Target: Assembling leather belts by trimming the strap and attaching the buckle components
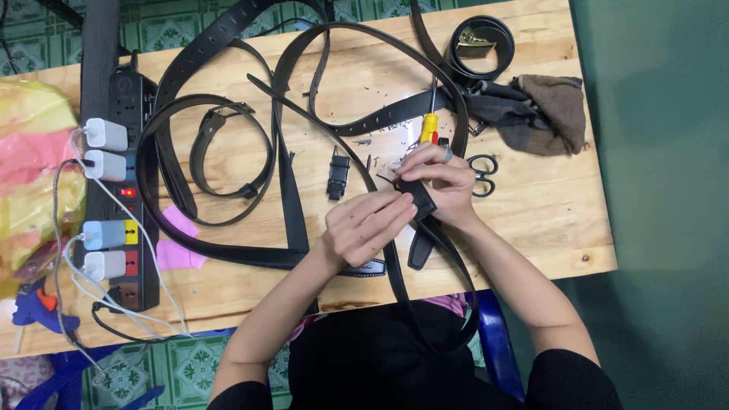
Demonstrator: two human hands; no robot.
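The black belt end (420,203) lies near the table's front edge, right of centre. The right hand (444,182) pinches it closed-fingered; the left hand (368,224) presses flat fingers on it, holding nothing else. Fitting seems underway; the next move likely needs the black buckle clip (338,176) or the yellow-handled screwdriver (430,121) just beyond.

A black leather belt (425,228) is being held flat against the front edge of a light wooden table (547,205). Its folded end is being pinched from above by the right hand (444,182) and pressed down by the flat fingers of the left hand (368,224). The remaining strap is being left hanging over the table edge in a loop.
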